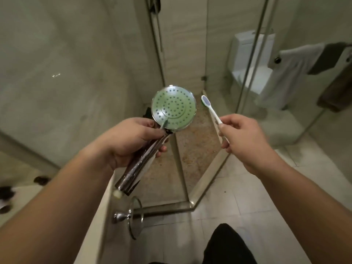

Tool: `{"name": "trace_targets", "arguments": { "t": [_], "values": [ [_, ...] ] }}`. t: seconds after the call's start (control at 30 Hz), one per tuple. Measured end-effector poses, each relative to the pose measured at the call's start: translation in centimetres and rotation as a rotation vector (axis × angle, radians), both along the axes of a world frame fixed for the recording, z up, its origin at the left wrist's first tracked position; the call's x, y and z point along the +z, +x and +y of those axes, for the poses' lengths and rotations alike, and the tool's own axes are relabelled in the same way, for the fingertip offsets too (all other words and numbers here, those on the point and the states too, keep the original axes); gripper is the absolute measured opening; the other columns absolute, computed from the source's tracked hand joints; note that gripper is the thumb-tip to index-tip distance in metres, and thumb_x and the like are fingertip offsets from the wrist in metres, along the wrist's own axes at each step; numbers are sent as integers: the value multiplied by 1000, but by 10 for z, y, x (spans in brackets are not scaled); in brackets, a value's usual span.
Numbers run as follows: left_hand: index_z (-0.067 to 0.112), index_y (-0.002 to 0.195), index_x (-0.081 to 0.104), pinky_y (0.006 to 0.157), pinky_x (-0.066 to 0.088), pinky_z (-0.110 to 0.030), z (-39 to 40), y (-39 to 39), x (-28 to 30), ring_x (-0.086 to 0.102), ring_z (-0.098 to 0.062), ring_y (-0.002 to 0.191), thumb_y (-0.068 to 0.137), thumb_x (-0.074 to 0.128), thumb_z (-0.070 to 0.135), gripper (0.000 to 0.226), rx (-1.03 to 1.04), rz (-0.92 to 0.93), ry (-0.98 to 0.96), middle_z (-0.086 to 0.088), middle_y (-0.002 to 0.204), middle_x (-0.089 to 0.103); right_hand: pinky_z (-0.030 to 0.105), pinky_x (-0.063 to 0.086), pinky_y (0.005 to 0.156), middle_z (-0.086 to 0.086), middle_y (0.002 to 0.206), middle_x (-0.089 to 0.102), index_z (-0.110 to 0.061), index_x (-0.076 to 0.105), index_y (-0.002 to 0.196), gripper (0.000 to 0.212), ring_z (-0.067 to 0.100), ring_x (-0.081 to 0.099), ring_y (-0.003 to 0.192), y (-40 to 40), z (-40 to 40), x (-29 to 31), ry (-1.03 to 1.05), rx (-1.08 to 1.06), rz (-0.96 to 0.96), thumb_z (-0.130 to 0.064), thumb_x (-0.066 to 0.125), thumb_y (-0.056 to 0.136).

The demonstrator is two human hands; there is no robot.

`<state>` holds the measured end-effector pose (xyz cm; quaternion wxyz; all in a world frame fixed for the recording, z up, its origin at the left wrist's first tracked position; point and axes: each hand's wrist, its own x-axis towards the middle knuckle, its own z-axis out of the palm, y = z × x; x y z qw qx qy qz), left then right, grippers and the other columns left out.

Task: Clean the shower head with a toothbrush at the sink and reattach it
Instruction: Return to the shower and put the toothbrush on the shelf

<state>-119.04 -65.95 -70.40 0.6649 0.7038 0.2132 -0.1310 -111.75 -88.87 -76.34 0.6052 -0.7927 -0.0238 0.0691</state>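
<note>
Between the two raised hands, at the shower enclosure:

Left hand [131, 141]: fingers wrapped round the chrome handle of the shower head [173, 107]; handle's long axis runs down-left, green nozzle face turned up toward the camera, above the knuckles.

Right hand [242, 136]: pinches the toothbrush [211, 109] by its handle; bristle end points up-left, just beside the face's right rim, not touching.
</note>
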Motion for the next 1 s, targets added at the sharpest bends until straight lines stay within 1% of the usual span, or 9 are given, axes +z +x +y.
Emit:
{"name": "trace_targets", "arguments": {
  "t": [0.1, 0.27, 0.3, 0.43, 0.6, 0.7, 0.8, 0.87, 1.0],
  "values": [
    [-1, 103, 64, 54, 58, -23, -36, 33, -2, 67, -17, 62, 104, 51, 0, 13, -29, 29, -10, -14, 76, 66, 18, 43, 45, 4, 85, 64, -23, 69, 95, 16, 19, 58, 66, 33, -33, 1, -8, 22, 27, -15, 56, 93],
    [-2, 107, 65, 57, 61, -27, -78, 88, 2, 69, -20, 68, 103, 53, 0, 12, 70, 33, -27, -17, 89, 66, 36, 53, 55, 2, 79, 65, -26, 69, 95, 16, 19, 61, 62, 87, -78, 21, -40, 85, 45, -17, 56, 92],
    [-1, 107, 65, 57, 61, -27, -83, 96, 4, 69, -20, 68, 104, 53, 0, 12, 79, 44, -32, -17, 90, 67, 36, 53, 57, 2, 79, 65, -26, 69, 95, 16, 18, 61, 60, 98, -83, 26, -48, 85, 44, -17, 56, 92],
    [-1, 110, 65, 54, 60, -26, -95, 122, 7, 69, -19, 66, 104, 54, 0, 13, 115, 105, -67, -17, 90, 66, 33, 53, 58, 2, 87, 66, -27, 69, 95, 15, 17, 63, 61, 138, -97, 48, -51, 69, 78, -18, 57, 93],
    [1, 109, 65, 52, 59, -25, -105, 156, -3, 68, -17, 65, 105, 53, 1, 13, 158, 188, -68, -16, 84, 66, 31, 50, 58, 2, 82, 65, -27, 69, 92, 16, 17, 60, 61, 186, -102, 62, -52, 50, 122, -16, 57, 92],
    [2, 110, 64, 53, 59, -25, -108, 191, -12, 68, -18, 68, 105, 53, 1, 13, 155, 177, -61, -17, 87, 65, 34, 51, 55, 5, 80, 65, -26, 69, 91, 17, 16, 59, 59, 215, -108, 59, -74, 46, 124, -15, 57, 92],
    [2, 113, 63, 54, 59, -25, -105, 236, -12, 67, -19, 67, 105, 52, 0, 14, 189, 146, -56, -17, 86, 64, 29, 49, 53, 6, 80, 65, -21, 69, 98, 16, 15, 58, 57, 238, -119, 47, -79, 33, 147, -13, 57, 93],
    [1, 114, 63, 52, 58, -25, -103, 264, -9, 67, -18, 65, 104, 52, -1, 14, 239, 119, -69, -16, 85, 64, 34, 50, 58, 7, 80, 66, -22, 69, 97, 15, 17, 59, 59, 249, -129, 35, -103, 33, 177, -14, 58, 93],
    [-1, 115, 63, 52, 57, -25, -95, 314, -2, 66, -17, 63, 103, 55, -1, 14, 326, 103, -100, -16, 87, 65, 51, 54, 67, 10, 75, 67, -29, 69, 93, 16, 30, 62, 66, 275, -148, 12, -134, 28, 248, -18, 59, 93]
  ]
}}
